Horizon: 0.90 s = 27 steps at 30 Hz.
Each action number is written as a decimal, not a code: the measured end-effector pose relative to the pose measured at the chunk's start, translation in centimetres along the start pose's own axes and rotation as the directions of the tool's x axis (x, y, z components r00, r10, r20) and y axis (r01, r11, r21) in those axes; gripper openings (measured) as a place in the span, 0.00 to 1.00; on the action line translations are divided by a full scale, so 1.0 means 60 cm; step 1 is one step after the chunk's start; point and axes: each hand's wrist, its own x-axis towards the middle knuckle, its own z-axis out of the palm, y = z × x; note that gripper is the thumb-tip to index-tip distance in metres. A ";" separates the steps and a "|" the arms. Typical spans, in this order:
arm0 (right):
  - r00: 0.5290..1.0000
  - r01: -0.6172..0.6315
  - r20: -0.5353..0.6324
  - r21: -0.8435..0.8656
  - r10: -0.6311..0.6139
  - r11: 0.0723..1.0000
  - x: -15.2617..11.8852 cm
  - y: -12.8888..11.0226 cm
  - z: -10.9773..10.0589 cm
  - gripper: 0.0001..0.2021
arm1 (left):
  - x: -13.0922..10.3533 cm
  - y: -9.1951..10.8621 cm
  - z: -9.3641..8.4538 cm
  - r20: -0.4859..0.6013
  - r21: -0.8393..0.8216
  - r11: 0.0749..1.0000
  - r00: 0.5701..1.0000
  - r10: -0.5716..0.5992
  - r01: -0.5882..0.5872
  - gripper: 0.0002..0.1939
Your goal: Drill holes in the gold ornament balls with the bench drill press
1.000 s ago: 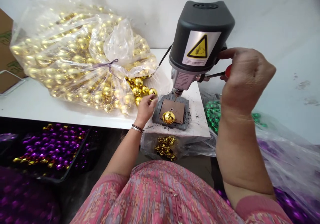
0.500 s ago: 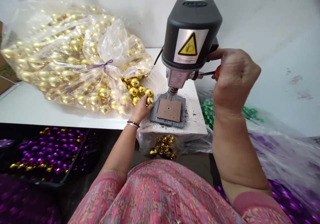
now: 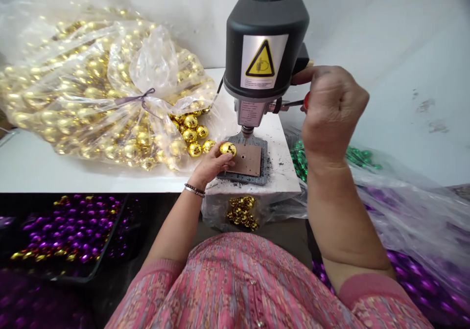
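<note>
1. I have the left hand [image 3: 213,165] grasping a shiny gold, mirror-faceted ball [image 3: 228,149], held at the left edge of a flat brown square plate [image 3: 251,161] with a small hole in it.
2. I see the right hand [image 3: 332,108] clenched on the round red knob [image 3: 306,101] of the black-housed drill press [image 3: 267,28], one finger reaching toward the housing.
3. I judge the step in hand to be bringing the ball to the plate. The next move seems to call for setting it over the hole, in line with the bit, and steadying it with fingertips clear before the lever is worked.
4. Far left on the white surface [image 3: 22,172], a large clear plastic bag [image 3: 152,67], tied with a purple string, is full of gold balls; some lie loose on its right.
5. Below the near edge, a clear plastic pouch [image 3: 211,211] holds smaller-looking gold pieces.
6. Near left, a black tray [image 3: 96,269] holds purple balls, with gold ones along its edges.
7. To the right, clear plastic sheeting [image 3: 404,197] lies about green and purple balls.
</note>
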 end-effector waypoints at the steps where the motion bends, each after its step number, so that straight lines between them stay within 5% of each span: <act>1: 1.000 0.002 0.001 0.005 -0.002 1.000 0.000 0.000 0.000 0.19 | 0.001 0.001 0.007 -0.003 0.064 0.998 1.000 -0.006 0.006 0.32; 8: 1.000 -0.019 0.008 0.011 0.018 1.000 0.002 -0.002 -0.001 0.18 | 0.013 0.015 0.033 0.005 0.460 0.888 1.000 -0.019 0.015 0.22; 14: 0.999 -0.037 0.035 -0.014 0.037 0.999 0.008 -0.007 -0.002 0.17 | 0.018 0.021 0.050 0.010 0.622 0.783 1.000 -0.022 0.011 0.27; 21: 0.973 -0.199 0.102 -0.084 0.208 0.976 0.056 -0.019 -0.003 0.16 | 0.034 0.019 0.058 0.081 0.871 0.471 0.987 0.139 -0.137 0.32; 27: 0.932 -0.333 0.125 -0.080 0.341 0.940 0.093 -0.012 0.006 0.17 | 0.037 0.010 0.055 0.083 0.836 0.532 0.990 0.118 -0.134 0.33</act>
